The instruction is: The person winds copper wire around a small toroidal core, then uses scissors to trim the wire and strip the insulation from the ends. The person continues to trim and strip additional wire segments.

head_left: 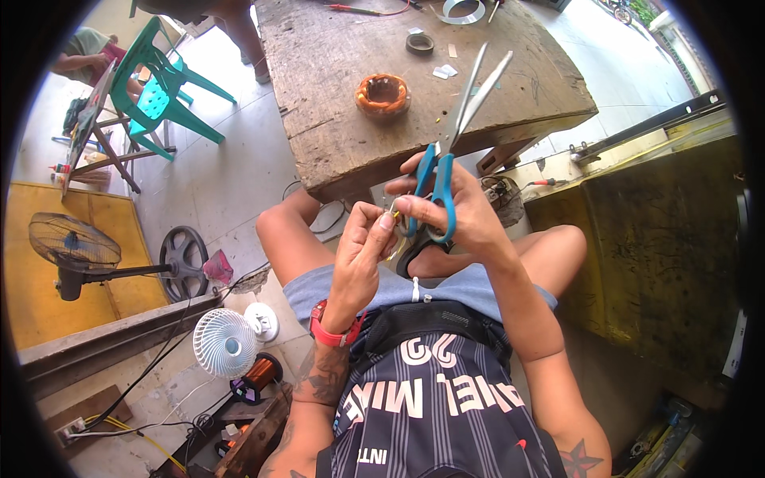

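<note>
Over my lap, close to the table's near edge, my two hands meet. My left hand (360,243) pinches a thin yellow strand (396,213) between thumb and forefinger; whether it is wire or sleeving I cannot tell. My right hand (462,209) holds a pair of scissors (443,171) with blue handles, their long blades parted and pointing away over the tabletop. The right thumb tip is beside the strand, partly hiding it. On the wooden table (319,119) beyond sits a ring-shaped motor stator (382,96) with orange windings.
Tape rolls (420,44), small clear scraps (445,72) and a red test probe (351,9) lie on the table. Left are a green chair (151,95), a black fan (76,247), a small white fan (225,342) and a copper wire spool (259,376). Another person sits far left.
</note>
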Demonstrator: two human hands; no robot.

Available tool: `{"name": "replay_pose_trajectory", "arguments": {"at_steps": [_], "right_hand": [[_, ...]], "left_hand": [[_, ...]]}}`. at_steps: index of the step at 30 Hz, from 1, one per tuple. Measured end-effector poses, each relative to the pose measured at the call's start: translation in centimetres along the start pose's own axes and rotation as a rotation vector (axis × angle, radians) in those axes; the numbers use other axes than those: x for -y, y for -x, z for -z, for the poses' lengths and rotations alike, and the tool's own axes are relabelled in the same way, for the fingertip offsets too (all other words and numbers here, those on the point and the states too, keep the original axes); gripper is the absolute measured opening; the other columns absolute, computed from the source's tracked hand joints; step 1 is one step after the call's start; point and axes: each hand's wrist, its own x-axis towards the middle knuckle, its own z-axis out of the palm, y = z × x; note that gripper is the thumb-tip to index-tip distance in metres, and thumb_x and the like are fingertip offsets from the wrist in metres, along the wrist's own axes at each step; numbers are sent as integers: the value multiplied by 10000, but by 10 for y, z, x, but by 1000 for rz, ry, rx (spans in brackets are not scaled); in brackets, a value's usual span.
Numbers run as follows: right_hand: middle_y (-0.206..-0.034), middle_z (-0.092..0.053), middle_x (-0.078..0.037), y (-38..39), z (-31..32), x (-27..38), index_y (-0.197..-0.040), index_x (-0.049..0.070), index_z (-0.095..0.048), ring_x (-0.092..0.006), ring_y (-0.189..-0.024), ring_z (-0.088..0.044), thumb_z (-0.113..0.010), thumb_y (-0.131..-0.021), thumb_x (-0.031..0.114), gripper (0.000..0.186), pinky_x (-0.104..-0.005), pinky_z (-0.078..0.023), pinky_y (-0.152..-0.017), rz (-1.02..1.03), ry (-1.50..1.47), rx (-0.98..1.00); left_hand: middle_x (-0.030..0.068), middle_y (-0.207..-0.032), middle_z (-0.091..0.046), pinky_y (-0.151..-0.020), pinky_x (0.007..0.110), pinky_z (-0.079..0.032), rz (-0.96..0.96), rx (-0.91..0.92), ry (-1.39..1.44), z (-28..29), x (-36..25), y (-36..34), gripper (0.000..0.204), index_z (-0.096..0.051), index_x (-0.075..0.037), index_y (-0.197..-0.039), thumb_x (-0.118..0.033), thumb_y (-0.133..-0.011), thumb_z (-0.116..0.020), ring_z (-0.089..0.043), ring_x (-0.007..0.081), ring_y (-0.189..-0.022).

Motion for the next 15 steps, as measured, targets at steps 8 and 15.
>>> {"name": "replay_pose_trajectory", "arguments": {"at_steps": [8,15], "right_hand": [[-988,-721,-63,-10,5,12,-1280,31,-623,-136,-873,-720,-842,-952,156,414,-276,-591,-745,193,105,-251],[-1060,-790,-154,-34,179,89,-1428,-20,-583,-195,-905,-770,-886,-879,413,762,-346,-613,-786,62,1076,-495]], "left_hand": [[-39,-834,-481,-608,215,-319,-63,-47,-31,1,4,-1,150,-530,-80,-1146,-229,-1161,-534,-368,40,-683],[-25,-798,-419,-582,226,-316,-33,-80,92,8,-10,-6,186,-509,-70,-1177,-256,-1173,-508,-346,54,-664]]}}
